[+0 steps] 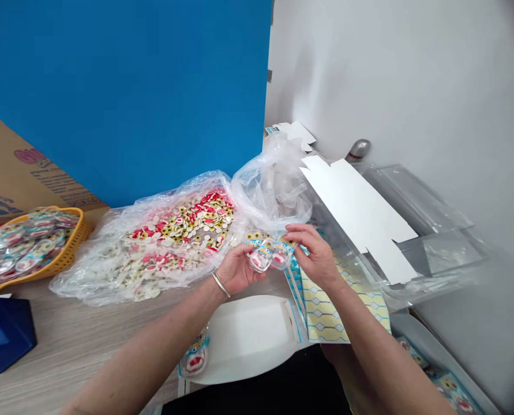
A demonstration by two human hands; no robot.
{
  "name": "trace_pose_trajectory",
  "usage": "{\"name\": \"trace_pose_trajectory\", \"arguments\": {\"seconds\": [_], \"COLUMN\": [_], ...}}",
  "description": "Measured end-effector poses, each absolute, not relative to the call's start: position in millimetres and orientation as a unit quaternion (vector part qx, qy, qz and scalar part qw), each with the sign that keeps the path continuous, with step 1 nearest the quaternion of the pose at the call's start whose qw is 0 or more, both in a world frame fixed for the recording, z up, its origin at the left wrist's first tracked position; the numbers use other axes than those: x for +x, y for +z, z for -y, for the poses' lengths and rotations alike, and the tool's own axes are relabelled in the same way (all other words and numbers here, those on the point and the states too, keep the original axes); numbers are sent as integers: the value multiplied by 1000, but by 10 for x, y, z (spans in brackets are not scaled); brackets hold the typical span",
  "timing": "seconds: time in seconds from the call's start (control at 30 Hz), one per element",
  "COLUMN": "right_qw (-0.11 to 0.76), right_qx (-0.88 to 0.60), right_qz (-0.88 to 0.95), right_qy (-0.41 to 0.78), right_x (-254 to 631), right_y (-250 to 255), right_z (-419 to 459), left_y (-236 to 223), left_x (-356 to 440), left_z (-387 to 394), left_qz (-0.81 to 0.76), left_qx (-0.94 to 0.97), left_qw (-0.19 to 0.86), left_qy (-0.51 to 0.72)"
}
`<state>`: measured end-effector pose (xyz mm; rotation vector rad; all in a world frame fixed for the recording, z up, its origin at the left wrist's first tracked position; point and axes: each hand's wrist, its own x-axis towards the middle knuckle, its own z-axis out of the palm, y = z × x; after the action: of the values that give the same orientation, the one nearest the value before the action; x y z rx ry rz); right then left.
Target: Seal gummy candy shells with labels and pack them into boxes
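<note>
Both my hands meet over the middle of the wooden table point(66, 346). My left hand point(237, 270), a bracelet on its wrist, and my right hand point(315, 256) pinch together a small clear packet of coloured candy point(267, 253). Their fingers are closed on it from either side. Just behind lies a big clear plastic bag point(153, 242) full of small red, yellow and white sweets. Below my hands sits an open white carton point(248, 334), with another packed candy packet point(195, 356) against its left side.
A yellow basket point(68, 253) of wrapped packets stands at the left beside a brown cardboard box point(14, 173). A blue tape dispenser point(6, 334) is at the front left. Flat white carton blanks point(360, 213) lie on clear plastic trays point(430, 230) at the right. Printed flat cartons point(326, 311) lie under my right wrist.
</note>
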<state>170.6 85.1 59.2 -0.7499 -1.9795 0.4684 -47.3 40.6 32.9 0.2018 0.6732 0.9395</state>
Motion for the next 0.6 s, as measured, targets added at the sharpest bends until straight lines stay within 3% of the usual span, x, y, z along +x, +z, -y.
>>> {"name": "trace_pose_trajectory", "arguments": {"seconds": [0.27,0.43,0.6], "right_qw": [393,386,376], "right_qx": [-255,-446,-453], "right_qz": [866,730,627], "right_qy": [175,346,510], "right_x": [1575,1460,1372], "right_y": [460,434,364], "right_z": [-790,-676,-651], "left_y": [360,377,446], "left_x": [-401,-344,-362], "left_z": [-287,-274,-272], "left_qz": [-332,-369,-310], "left_qx": [184,184,152], "left_qw": [801,768,816], "left_qy": [463,490,464]}}
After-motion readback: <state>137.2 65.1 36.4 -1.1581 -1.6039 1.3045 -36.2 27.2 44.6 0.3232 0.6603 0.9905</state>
